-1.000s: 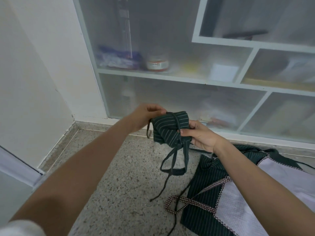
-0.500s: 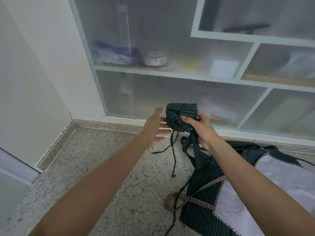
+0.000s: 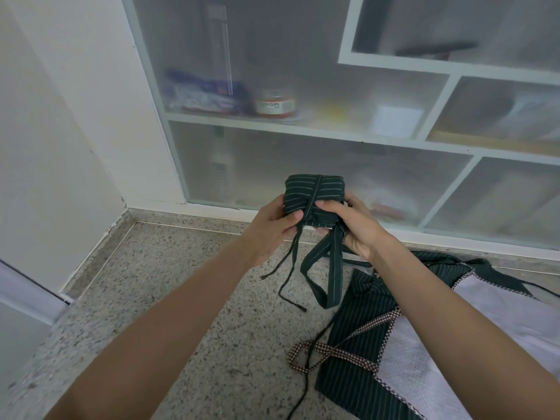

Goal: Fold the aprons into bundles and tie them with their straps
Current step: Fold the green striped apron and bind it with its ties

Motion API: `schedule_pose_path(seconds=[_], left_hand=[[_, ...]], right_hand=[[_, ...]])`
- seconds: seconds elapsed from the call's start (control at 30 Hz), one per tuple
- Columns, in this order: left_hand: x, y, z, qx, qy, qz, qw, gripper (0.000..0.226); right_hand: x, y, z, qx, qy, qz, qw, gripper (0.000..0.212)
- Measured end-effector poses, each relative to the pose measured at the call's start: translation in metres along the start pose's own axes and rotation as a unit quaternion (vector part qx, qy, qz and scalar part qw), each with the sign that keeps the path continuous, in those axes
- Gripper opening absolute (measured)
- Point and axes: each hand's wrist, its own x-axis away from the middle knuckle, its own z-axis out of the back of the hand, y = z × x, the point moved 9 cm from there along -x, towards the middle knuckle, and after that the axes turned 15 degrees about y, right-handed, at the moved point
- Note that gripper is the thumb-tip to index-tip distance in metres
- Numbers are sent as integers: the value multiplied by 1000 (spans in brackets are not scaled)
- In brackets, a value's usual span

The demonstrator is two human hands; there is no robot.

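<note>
Head view: at frame centre, a dark green pinstriped apron bundle point(image 3: 313, 201), folded into a tight block with a strap wrapped round its middle, is held above the floor point(image 3: 169, 286). The left hand point(image 3: 274, 227) grips its left side; the right hand point(image 3: 351, 225) clamps its lower right. Two thin straps point(image 3: 289, 268) and one wide loop point(image 3: 328, 274) dangle below. One unfolded apron point(image 3: 363, 353) lies lower right, near the cabinet point(image 3: 303, 128) base; open floor spreads lower left.
</note>
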Motion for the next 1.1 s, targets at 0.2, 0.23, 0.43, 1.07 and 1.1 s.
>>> schedule_pose_path(seconds=[0.2,0.23,0.43,1.07,1.1], left_hand=[[4,-1,7,-110,83,-24,990,25],[5,1,6,-125,74,-50,988,16],[9,0,-2,-152,-15,-94,984,21],[-29,66,-2,-453,18,-153,878,12],[-28,71,-4,-478,27,-179,860,13]], right_hand=[[-2,-4,6,-61,50,12,997,25],[-2,-6,7,-70,50,8,996,26],[5,-3,3,-62,-3,-42,997,51],[30,-4,-14,211,-146,7,967,21],[28,-3,-14,232,-141,22,962,22]])
